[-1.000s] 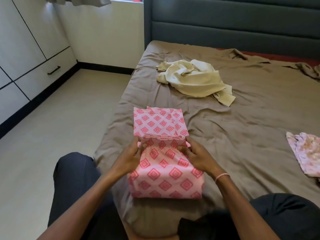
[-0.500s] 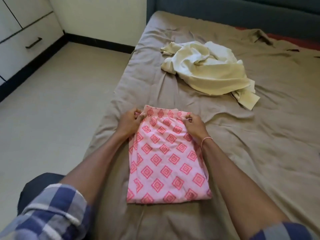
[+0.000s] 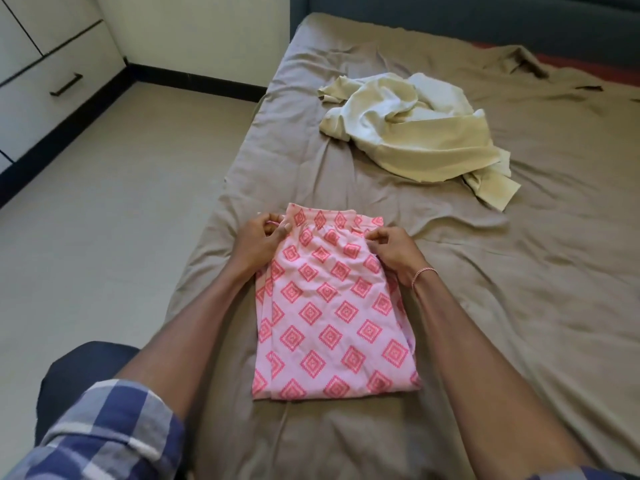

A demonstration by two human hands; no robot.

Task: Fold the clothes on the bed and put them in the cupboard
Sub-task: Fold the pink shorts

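Far corners of garment point(image 3: 329, 317) — in hands point(image 3: 258, 242) point(image 3: 394, 251)

The floor point(image 3: 121, 220) on this side of the room is pale beige with a dull sheen under soft, even light. Along the left stands a cupboard point(image 3: 34, 36) with off-white fronts parted by thin dark seams. Its low drawer point(image 3: 34, 116) carries a slanting dark bar handle point(image 3: 65, 84), and a black plinth point(image 3: 69, 123) runs beneath it. A plain cream wall point(image 3: 201, 29) closes the far corner, edged at the bottom by a black skirting point(image 3: 194, 76). The bed point(image 3: 242, 188) fills the right side, covered in a creased grey-brown sheet point(image 3: 519, 271). A padded dark teal headboard point(image 3: 450, 15) rises behind it, and a strip of red mattress point(image 3: 588, 62) shows where the sheet has pulled back.
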